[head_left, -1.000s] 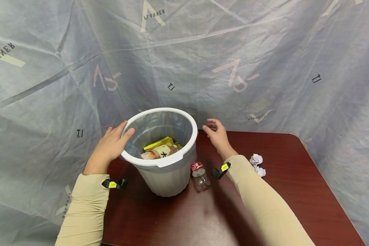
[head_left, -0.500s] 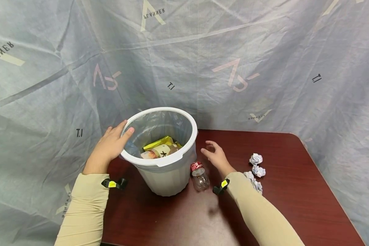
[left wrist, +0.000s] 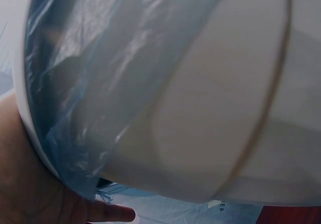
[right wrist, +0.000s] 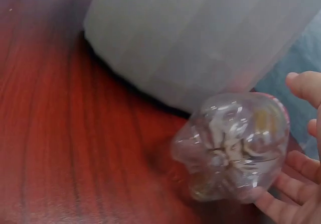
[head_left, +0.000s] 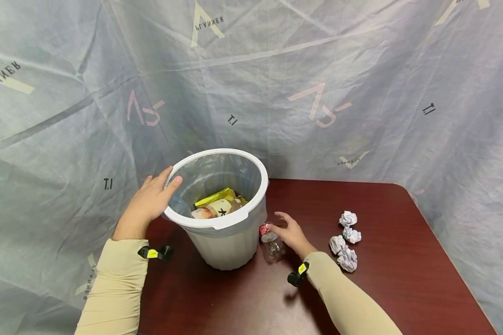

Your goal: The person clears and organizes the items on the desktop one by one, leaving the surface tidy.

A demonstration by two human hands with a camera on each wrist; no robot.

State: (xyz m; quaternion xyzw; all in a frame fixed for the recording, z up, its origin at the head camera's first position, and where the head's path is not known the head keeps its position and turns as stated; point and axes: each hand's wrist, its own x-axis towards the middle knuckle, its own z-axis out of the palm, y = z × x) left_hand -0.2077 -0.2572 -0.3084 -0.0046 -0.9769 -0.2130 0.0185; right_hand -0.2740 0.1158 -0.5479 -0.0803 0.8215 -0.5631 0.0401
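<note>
A white trash bin (head_left: 226,246) lined with a clear bluish bag stands on the table. My left hand (head_left: 148,200) rests at the left of its rim, fingers extended and thumb across the edge. In the left wrist view, part of that hand (left wrist: 35,179) shows beside the bin wall. Right of the bin lies a clear plastic bottle (head_left: 273,249) with a red label. My right hand (head_left: 292,235) is at this bottle; in the right wrist view its lower fingers (right wrist: 288,186) touch the bottle's side, while the thumb stands apart from it.
Inside the bin are a yellow wrapper (head_left: 214,197) and a labelled bottle (head_left: 219,208). Several crumpled paper balls (head_left: 347,259) lie to the right on the dark red table (head_left: 402,260). A grey printed curtain (head_left: 360,83) hangs behind.
My right hand has come down from near rim height, toward me, to the bottle beside the bin. More of the paper balls show beyond the sleeve. The left hand has stayed on the rim.
</note>
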